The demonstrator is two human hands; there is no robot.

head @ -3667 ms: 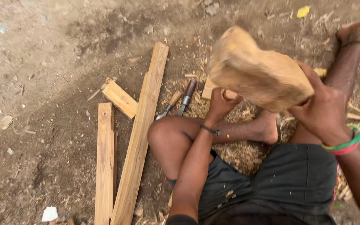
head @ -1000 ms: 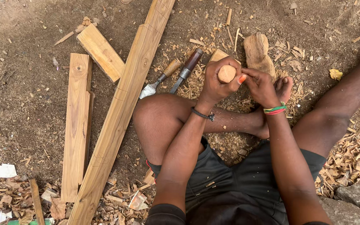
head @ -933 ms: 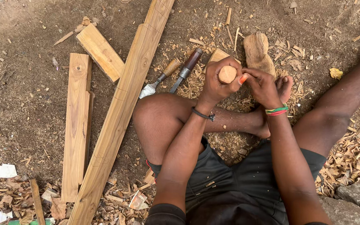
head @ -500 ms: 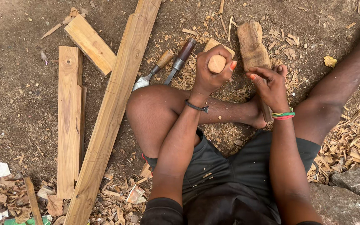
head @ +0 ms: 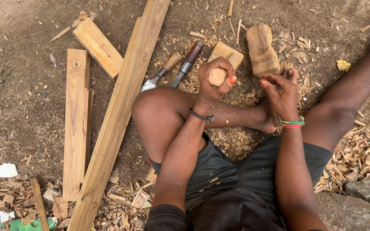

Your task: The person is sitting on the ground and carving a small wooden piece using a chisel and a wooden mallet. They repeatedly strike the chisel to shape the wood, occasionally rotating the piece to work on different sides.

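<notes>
We see the left hand [head: 214, 81] clenched around a round-ended wooden handle [head: 217, 76], while the right hand [head: 281, 92] (fingers loosely curled, gripping nothing we can make out) hovers just below the carved wood block [head: 262, 49] lying at its 11 o'clock among shavings.
</notes>
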